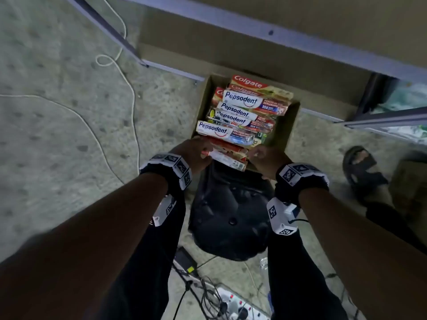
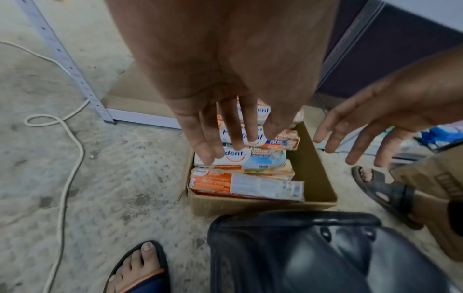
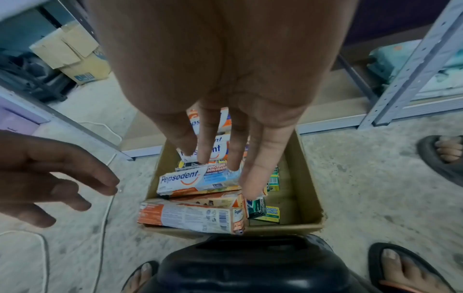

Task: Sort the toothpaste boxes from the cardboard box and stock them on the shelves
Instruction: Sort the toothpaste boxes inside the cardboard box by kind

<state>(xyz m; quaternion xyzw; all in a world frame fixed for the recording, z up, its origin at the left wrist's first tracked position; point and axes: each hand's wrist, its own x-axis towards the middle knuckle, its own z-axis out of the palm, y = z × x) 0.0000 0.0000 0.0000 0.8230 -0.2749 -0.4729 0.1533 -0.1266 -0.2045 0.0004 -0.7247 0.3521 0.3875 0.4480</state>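
Observation:
An open cardboard box (image 1: 288, 125) stands on the floor against the bottom shelf (image 1: 254, 54). It holds several toothpaste boxes: white Pepsodent boxes (image 1: 221, 132) stacked across it, red Colgate boxes (image 1: 251, 83) at the far end, an orange-and-white box (image 3: 190, 216) at the near end, and small green boxes (image 3: 271, 213) along the right side. My left hand (image 1: 196, 151) and right hand (image 1: 263, 155) hover over the near end of the cardboard box (image 2: 250, 206). In both wrist views the fingers (image 2: 240, 138) (image 3: 255, 178) are straight and spread above the stack, holding nothing.
A black stool (image 1: 231, 211) stands between my legs, right in front of the box. White cables (image 1: 129, 88) loop over the concrete floor at left. A power strip (image 1: 233, 303) lies behind. Another person's sandalled foot (image 1: 362, 167) and a second carton (image 2: 438, 198) are at right.

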